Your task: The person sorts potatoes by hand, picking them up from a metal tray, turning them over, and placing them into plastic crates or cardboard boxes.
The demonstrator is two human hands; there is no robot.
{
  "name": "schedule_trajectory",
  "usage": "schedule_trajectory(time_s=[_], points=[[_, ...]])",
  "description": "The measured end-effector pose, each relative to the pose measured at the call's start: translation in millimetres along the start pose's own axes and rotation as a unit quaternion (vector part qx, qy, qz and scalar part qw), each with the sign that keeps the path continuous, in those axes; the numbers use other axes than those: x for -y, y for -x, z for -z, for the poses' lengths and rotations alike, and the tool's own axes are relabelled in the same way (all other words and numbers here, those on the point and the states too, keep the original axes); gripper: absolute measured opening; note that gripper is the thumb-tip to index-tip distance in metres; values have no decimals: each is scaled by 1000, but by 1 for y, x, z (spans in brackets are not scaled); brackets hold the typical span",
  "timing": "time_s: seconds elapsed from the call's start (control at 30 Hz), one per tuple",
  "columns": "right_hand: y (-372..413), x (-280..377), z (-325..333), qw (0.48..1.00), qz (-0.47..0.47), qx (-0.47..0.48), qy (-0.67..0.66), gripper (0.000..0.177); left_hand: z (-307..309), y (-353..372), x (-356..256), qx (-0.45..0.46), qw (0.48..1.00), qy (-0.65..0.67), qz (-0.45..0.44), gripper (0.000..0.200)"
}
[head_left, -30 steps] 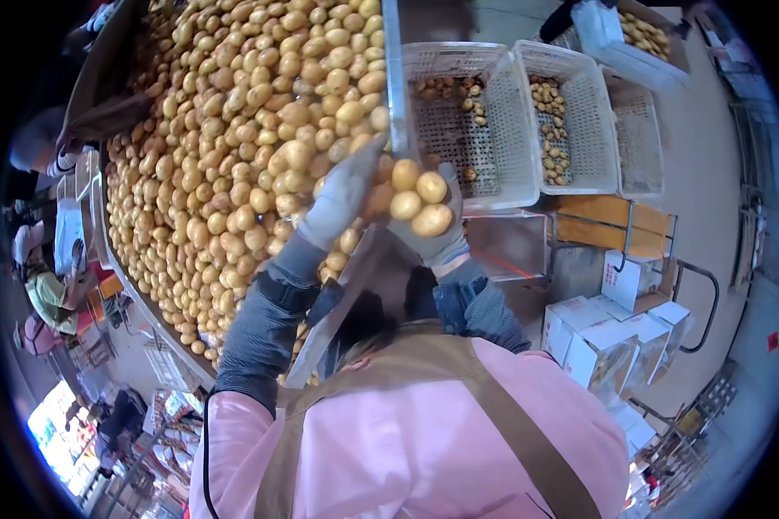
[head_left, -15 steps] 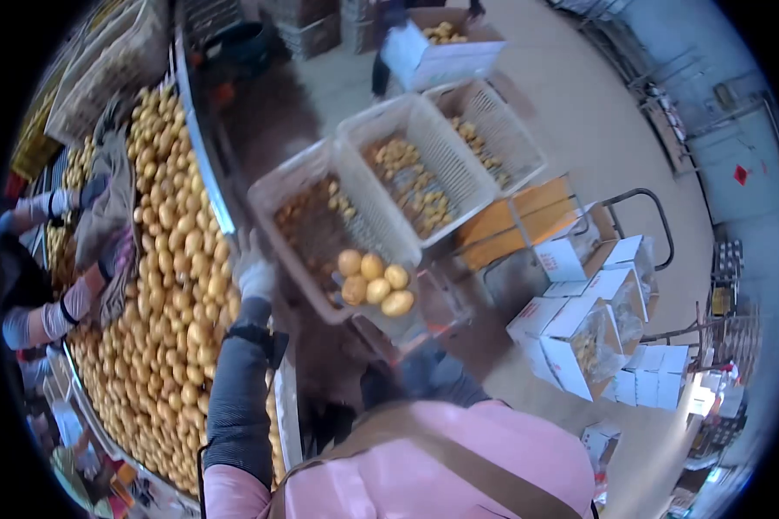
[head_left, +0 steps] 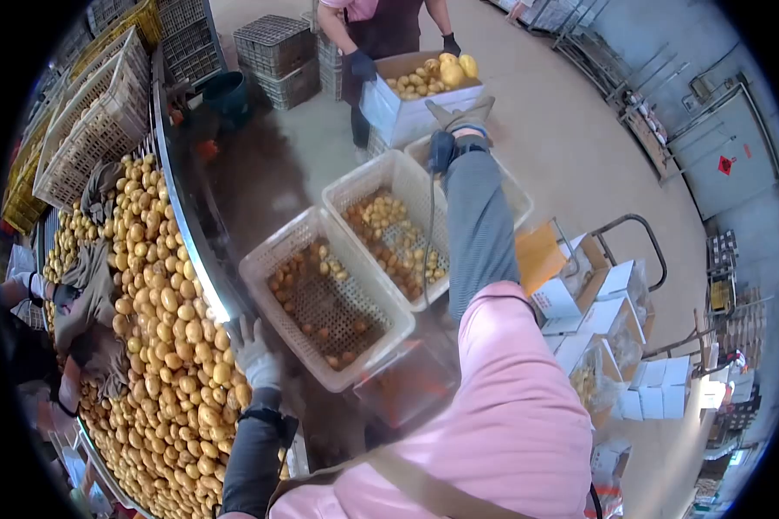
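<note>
The right hand (head_left: 461, 115), in a grey glove, is stretched far out to the upper centre of the frame, at the near edge of a white cardboard box (head_left: 404, 111) full of potatoes. Two large yellow potatoes (head_left: 453, 73) sit just past its fingertips on top of the load. The glove looks flattened, but I cannot tell whether the fingers grip those potatoes or only touch them. Another person stands behind the box, with a dark-gloved hand (head_left: 361, 65) on its far left corner. The left hand (head_left: 253, 350), in a pale glove, rests low and left of centre with its fingers spread and holding nothing, against the metal rim (head_left: 190, 233) of the sorting table. Beside it, the big heap of potatoes (head_left: 156, 303) fills the left of the frame. Between the two hands stand two white plastic baskets side by side. The nearer basket (head_left: 281, 238) has darker potatoes scattered over its bottom, and the middle basket (head_left: 359, 173) has yellower ones. The outstretched sleeve crosses over the middle basket's right edge. At the far left edge, a co-worker's gloved hand (head_left: 61, 294) lies on the heap. Stacked white cartons (head_left: 614, 285) stand at the right, and grey crates (head_left: 273, 43) are at the top.
</note>
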State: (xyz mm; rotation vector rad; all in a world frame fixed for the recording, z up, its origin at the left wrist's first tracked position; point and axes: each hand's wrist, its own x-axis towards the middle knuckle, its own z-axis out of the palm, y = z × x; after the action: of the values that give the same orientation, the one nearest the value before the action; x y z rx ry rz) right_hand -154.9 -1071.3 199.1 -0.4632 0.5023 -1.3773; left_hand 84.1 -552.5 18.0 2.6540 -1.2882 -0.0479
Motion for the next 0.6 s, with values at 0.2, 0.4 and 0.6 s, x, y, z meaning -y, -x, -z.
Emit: schedule_trajectory(time_s=[0.2,0.4,0.6], points=[[83,-133,86,996,-72,-48,-11,37,5,1,-4,-1,1000,4,-6,54],[334,-221,134,964,-235,-112,51,38,-6,2,4,-46,999,13,-16,45],[439,-252,155,924,-331,6,189,23,10,31,18,-76,958,269,-59,57]])
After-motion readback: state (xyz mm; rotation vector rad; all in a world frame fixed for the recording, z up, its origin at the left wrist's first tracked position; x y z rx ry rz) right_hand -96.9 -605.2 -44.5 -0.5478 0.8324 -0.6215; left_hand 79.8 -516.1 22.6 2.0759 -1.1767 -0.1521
